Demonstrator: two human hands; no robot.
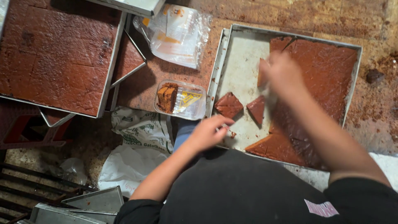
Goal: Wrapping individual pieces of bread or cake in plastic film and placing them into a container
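A metal baking tray [236,62] holds a brown cake slab [327,70] cut on its left side. Two cut triangular cake pieces [228,105] [257,108] lie on the tray's bare part. My left hand [207,132] rests at the tray's near edge, fingers loosely curled, just below the left triangle. My right hand [282,74] is blurred with motion over the slab's cut edge; whether it holds anything cannot be made out. A clear plastic box [182,99] with cake pieces [167,97] in it sits left of the tray.
A second large tray of uncut brown cake [54,54] stands at upper left on other stacked trays. A stack of clear plastic boxes [178,33] lies at the top. Printed sacks [143,130] and empty metal trays [83,205] lie lower left.
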